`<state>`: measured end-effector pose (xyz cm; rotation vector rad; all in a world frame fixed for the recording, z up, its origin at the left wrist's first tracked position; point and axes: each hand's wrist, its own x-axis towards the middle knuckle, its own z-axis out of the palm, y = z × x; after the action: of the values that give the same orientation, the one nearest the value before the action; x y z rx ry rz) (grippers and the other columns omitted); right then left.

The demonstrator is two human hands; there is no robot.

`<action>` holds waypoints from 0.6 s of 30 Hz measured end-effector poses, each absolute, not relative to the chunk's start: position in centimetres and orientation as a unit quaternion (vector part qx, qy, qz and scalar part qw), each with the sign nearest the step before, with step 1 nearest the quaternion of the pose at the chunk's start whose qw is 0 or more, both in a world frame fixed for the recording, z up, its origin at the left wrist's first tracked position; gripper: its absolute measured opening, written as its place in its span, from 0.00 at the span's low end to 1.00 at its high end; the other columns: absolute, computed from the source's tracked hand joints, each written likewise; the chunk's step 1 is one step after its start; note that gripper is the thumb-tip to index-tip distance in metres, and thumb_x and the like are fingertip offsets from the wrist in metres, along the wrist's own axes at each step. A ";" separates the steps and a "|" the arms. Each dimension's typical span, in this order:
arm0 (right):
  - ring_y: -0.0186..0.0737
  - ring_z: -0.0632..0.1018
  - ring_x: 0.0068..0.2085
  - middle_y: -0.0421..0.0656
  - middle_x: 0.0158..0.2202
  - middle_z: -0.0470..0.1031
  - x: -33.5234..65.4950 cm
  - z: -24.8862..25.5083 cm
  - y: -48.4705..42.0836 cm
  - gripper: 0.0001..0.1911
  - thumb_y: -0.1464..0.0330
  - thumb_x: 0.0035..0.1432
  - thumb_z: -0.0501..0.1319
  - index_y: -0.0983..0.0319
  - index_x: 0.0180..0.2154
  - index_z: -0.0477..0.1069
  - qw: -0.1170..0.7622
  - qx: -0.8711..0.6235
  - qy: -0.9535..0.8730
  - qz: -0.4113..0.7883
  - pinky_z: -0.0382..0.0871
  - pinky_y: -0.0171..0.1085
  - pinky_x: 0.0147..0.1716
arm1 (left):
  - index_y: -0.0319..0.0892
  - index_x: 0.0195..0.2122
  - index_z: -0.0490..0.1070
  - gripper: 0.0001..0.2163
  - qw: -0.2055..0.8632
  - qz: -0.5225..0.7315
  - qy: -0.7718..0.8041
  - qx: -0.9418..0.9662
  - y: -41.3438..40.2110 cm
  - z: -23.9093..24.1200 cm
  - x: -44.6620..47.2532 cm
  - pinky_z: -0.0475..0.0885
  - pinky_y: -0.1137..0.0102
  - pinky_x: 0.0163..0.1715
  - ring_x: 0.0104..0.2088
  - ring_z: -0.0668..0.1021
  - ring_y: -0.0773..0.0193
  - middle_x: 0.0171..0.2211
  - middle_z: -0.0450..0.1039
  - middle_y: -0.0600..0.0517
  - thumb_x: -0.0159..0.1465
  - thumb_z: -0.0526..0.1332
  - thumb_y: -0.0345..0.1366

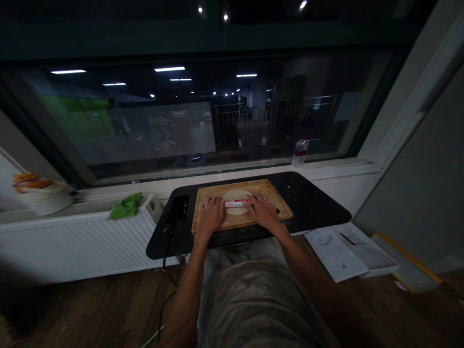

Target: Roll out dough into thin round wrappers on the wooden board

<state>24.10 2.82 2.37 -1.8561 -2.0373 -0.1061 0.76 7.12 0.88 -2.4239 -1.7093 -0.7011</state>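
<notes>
A wooden cutting board point(275, 195) lies on a small black table point(315, 203). On the board sits a flat round of pale dough point(235, 195), with a white and red rolling pin point(236, 203) lying across it. My left hand point(211, 211) presses flat on the pin's left end. My right hand point(263, 209) presses flat on its right end. The fingers of both hands are stretched out over the pin, and the pin's ends are hidden under my palms.
A black phone point(177, 209) lies left of the board, a cable hanging off the table. A green cloth point(126, 206) and a white bowl point(45, 197) rest on the radiator shelf. A water bottle point(300, 151) stands on the sill. Papers point(348, 249) lie on the floor at right.
</notes>
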 end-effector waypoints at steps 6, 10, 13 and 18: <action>0.57 0.71 0.68 0.54 0.68 0.76 24.0 1.7 1.7 0.29 0.54 0.84 0.48 0.56 0.75 0.68 0.201 -0.658 -0.723 -0.060 0.63 0.57 0.68 | 0.46 0.60 0.77 0.21 0.046 -0.196 -0.552 -0.809 6.9 1.4 0.6 0.70 0.54 0.62 0.62 0.74 0.46 0.62 0.78 0.42 0.83 0.46 0.42; 0.58 0.71 0.68 0.54 0.68 0.76 24.0 1.3 1.4 0.29 0.55 0.83 0.49 0.56 0.76 0.66 0.202 -0.656 -0.724 -0.062 0.62 0.56 0.69 | 0.47 0.61 0.78 0.20 0.044 -0.193 -0.544 -0.815 6.8 1.4 0.6 0.70 0.53 0.61 0.62 0.73 0.46 0.63 0.78 0.42 0.83 0.48 0.42; 0.58 0.69 0.70 0.54 0.69 0.75 24.2 1.7 2.0 0.29 0.54 0.84 0.49 0.55 0.76 0.66 0.195 -0.658 -0.726 -0.049 0.64 0.57 0.68 | 0.48 0.59 0.79 0.18 0.042 -0.201 -0.545 -0.813 6.8 1.4 0.6 0.70 0.53 0.61 0.62 0.73 0.46 0.63 0.77 0.43 0.83 0.50 0.42; 0.53 0.70 0.70 0.51 0.68 0.77 24.8 3.0 4.2 0.26 0.54 0.84 0.50 0.57 0.71 0.73 0.176 -0.645 -0.743 -0.029 0.65 0.53 0.69 | 0.46 0.60 0.78 0.20 0.040 -0.193 -0.550 -0.812 6.8 1.6 0.7 0.71 0.54 0.61 0.62 0.74 0.46 0.62 0.78 0.42 0.83 0.47 0.43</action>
<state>24.83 4.21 3.01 -1.8270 -2.1040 -0.0808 0.66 6.78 1.59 -2.4866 -1.6850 -0.5918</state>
